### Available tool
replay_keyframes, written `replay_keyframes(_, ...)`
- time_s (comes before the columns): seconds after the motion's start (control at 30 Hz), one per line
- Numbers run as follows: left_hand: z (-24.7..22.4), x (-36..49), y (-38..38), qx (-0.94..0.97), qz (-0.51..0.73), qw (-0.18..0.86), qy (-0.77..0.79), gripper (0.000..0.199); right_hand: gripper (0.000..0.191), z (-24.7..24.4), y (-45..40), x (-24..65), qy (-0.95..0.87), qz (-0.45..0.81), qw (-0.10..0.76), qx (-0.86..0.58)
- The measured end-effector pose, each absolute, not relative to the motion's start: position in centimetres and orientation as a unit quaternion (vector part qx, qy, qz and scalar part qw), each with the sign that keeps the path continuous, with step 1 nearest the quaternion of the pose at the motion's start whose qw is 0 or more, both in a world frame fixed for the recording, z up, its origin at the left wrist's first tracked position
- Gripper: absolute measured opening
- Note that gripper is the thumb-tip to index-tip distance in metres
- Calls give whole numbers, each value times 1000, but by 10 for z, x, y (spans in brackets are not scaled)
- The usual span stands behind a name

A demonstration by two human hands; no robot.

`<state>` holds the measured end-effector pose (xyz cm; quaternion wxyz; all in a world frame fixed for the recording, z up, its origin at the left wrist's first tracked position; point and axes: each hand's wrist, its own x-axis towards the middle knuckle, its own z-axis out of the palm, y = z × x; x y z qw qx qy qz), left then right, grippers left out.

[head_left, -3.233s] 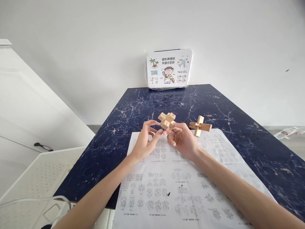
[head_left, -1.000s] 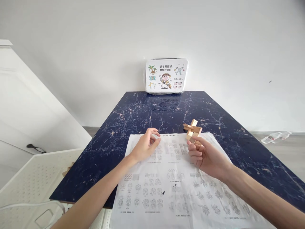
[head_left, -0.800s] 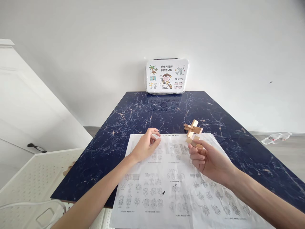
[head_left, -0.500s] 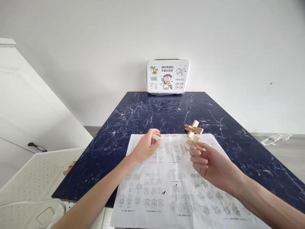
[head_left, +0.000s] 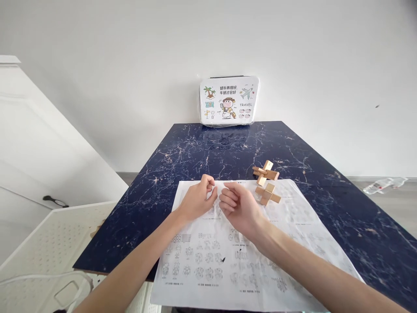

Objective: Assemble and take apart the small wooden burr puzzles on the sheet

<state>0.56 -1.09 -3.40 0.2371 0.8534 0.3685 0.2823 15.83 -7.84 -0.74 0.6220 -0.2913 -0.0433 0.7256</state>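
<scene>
My left hand [head_left: 198, 199] rests on the upper left part of a printed paper sheet [head_left: 280, 252]. Its fingers are curled in and nothing shows in them. Close beside it, my right hand [head_left: 240, 206] is also closed, fingers folded toward the palm, with no object visible. To the right of this hand, a cross of light wooden pieces [head_left: 267, 194] lies on the sheet. Just behind it, at the paper's far edge, sits a second interlocked wooden puzzle cross [head_left: 265, 172] with markings on its pieces. The sheet bears rows of small puzzle diagrams, partly covered by my arms.
The sheet lies on a dark blue marbled table [head_left: 163, 161]. A white case [head_left: 230, 101] with cartoon prints leans on the wall at the back. At left are a white perforated surface [head_left: 65, 234] and a white cable [head_left: 42, 275]. Clear plastic packaging [head_left: 384, 185] is at right.
My right hand has let go of the lighter wooden cross, leaving it on the sheet, and moved left beside my left hand. The left hand has barely moved.
</scene>
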Motion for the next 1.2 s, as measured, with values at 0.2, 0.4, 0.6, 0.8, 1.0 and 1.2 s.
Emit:
replay_keyframes(0.2,-37,5,-5,861,279,222,363,22,61,-29,-43,159,-241,656,629,-340)
replay_keyframes(0.4,-42,11,4,877,236,205,366,27,51,-40,-37,176,-421,500,604,-456)
replay_keyframes(0.6,-38,25,22,856,238,247,386,30,42,-46,-26,194,-483,354,607,-523)
replay_keyframes(0.8,-29,28,42,824,262,329,379,38,39,-48,-21,213,-405,290,648,-576)
replay_keyframes(1.0,-30,24,41,789,279,402,371,43,37,-46,-23,216,-380,289,646,-595)
replay_keyframes(1.2,-29,24,40,794,264,415,358,43,23,-41,-24,217,-355,275,679,-581)
